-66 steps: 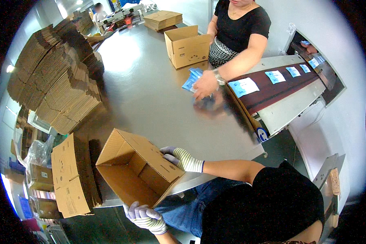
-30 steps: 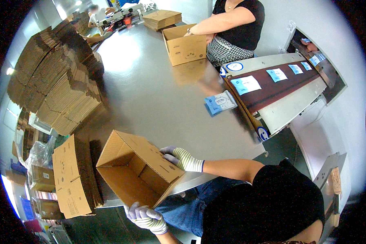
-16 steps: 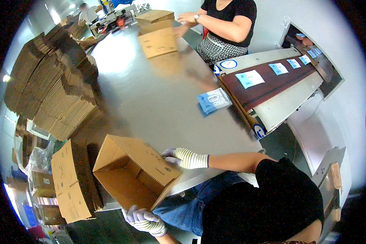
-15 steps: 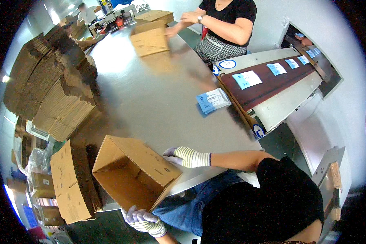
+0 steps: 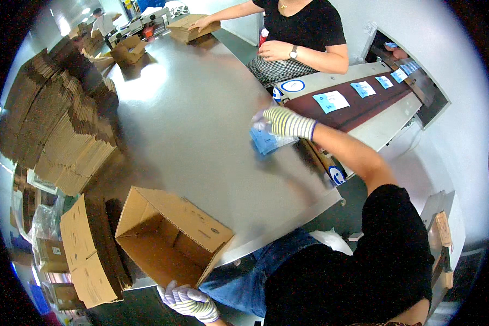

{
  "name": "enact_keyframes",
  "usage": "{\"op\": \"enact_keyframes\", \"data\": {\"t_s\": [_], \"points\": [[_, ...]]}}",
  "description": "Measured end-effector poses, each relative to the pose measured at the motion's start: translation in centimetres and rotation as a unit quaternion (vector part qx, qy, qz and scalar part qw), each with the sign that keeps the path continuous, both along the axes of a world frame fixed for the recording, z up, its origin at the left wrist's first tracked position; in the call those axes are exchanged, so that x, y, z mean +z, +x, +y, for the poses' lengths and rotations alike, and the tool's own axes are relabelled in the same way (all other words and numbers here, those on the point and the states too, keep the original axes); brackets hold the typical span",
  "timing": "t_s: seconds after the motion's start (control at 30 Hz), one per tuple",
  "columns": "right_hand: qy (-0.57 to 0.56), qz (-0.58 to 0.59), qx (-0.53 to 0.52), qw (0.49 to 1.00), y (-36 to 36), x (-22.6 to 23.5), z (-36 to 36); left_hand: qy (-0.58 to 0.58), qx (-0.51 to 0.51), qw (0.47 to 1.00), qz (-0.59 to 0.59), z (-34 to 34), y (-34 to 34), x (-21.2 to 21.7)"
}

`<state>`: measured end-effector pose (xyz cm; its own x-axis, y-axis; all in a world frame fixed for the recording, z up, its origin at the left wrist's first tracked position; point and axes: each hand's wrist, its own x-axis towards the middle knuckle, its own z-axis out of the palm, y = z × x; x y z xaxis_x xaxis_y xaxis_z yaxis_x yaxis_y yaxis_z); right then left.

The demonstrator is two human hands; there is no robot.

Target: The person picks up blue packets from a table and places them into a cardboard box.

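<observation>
My left hand (image 5: pixel 189 304), in a striped knit glove, is closed on the lower edge of an open cardboard box (image 5: pixel 201 220). The box lies on its side at the near left of the metal table, its opening toward me and its inside bare. My right hand (image 5: pixel 287 123), gloved alike, is stretched over a blue and white soft pack (image 5: pixel 265 142) by the conveyor's end. Its fingertips are smeared by motion, so their grip on the pack cannot be made out.
A dark red conveyor belt (image 5: pixel 353 106) carries several blue and white packs. Tall stacks of flattened cartons (image 5: pixel 54 119) line the left, with more flat cartons (image 5: pixel 89 255) beside the box. Across the metal table (image 5: pixel 190 125), a co-worker's hand rests on a carton stack (image 5: pixel 193 27).
My right hand has left the box's side and moved away and right to the blue pack. My left hand stays at the box. The co-worker's box has moved to the far left of the table.
</observation>
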<state>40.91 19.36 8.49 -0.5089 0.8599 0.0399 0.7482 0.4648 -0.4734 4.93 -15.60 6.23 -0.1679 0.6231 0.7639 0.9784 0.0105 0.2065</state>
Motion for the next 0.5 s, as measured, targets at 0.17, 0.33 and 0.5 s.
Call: {"op": "enact_keyframes", "data": {"t_s": [0.17, 0.33, 0.5], "points": [[0.051, -0.138, 0.009, 0.989, 5.5, -0.8, 6.6, 0.000, -0.011, 1.000, 0.008, 0.3, 0.7, 1.0], [-0.040, -0.193, 0.019, 0.980, 6.1, 0.5, 8.2, -0.022, 0.003, 1.000, 0.022, 0.3, 0.4, 1.1], [-0.083, -0.322, 0.128, 0.934, 3.7, 1.3, 9.1, -0.023, 0.012, 1.000, 0.014, 0.3, 0.4, 0.9]]}}
